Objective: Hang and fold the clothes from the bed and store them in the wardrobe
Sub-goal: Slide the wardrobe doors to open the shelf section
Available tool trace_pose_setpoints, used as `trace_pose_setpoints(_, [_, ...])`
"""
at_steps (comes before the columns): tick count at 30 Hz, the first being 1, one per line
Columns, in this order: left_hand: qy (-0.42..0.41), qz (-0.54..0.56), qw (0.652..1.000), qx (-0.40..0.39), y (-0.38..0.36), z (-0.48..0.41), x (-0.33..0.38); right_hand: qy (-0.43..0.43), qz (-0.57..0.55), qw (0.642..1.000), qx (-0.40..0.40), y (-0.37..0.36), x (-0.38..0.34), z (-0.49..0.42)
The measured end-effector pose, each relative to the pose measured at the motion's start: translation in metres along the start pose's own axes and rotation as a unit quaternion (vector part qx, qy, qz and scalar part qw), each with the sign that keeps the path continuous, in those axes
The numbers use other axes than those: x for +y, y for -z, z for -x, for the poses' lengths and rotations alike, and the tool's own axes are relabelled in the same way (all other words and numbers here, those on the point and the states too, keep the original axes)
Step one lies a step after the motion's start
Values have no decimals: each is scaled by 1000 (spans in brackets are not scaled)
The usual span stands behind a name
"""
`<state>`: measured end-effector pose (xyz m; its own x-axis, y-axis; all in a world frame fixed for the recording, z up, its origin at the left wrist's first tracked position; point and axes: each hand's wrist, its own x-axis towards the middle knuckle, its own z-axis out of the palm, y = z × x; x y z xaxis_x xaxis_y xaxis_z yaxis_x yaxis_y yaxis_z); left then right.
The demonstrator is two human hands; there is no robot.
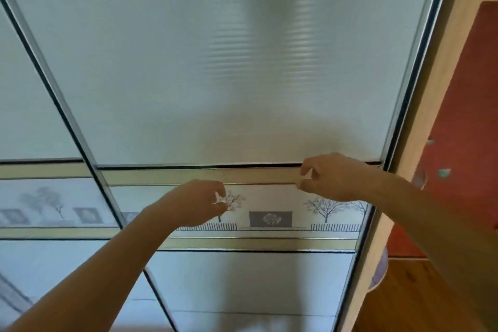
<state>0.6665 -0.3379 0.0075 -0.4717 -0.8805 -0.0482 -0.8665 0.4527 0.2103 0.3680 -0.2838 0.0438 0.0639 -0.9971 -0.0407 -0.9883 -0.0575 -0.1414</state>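
Reaching left hand: the left hand (196, 203) is raised in front of the wardrobe, over the tree-printed band (272, 213) of the door. Its fingers (219, 188) curl in close to the thumb and no cloth or hanger shows in them.
Right hand: the right hand (332, 178) is a little higher, level with the pale rail above the band. Its fingers are narrow in the same way and seem to hold nothing. Whether either hand touches the door I cannot tell.
Wardrobe: the right sliding door (215, 75), of frosted glass, fills the view and looks closed against the wooden side panel (442, 89). The left sliding door (32, 102) lies just beside it, across a dark metal stile (67, 105).
Clothes: none are in view, and neither is the bed. They must be outside the picture.
Beyond: a red wall (463, 129) and a wooden floor (420, 296) show to the right of the side panel.
Step in hand: most likely opening the wardrobe, so nothing shown here is hung, folded or stored yet.
Next move calls for: a firm hold on the door's metal edge (409, 75) or flat fingers on the rail, then a sideways slide to the left. That should bare the inside of the wardrobe before any garment is brought over.
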Motion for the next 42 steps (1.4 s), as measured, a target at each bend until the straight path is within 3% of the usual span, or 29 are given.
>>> trace_pose_setpoints(3, [55, 33, 998, -13, -8, 16, -28, 37, 38, 997, -58, -19, -28, -20])
trace_pose_setpoints(10, [181, 37, 982, -26, -26, 52, -86, 161, 86, 978, -98, -57, -104, -76])
trace_pose_setpoints(14, [258, 47, 965, -25, -33, 76, -120, 211, 42, 965, -153, -82, -153, -109])
trace_pose_setpoints(24, [351, 71, 932, -46, -34, 129, -236, 323, 12, 929, -181, -136, -309, -169])
trace_pose_setpoints(35, [341, 41, 932, -118, -20, 138, -468, 250, -7, 941, -227, -204, -491, -251])
trace_pose_setpoints(42, [290, 31, 944, -155, -5, 124, -526, 200, 18, 957, -208, -212, -520, -264])
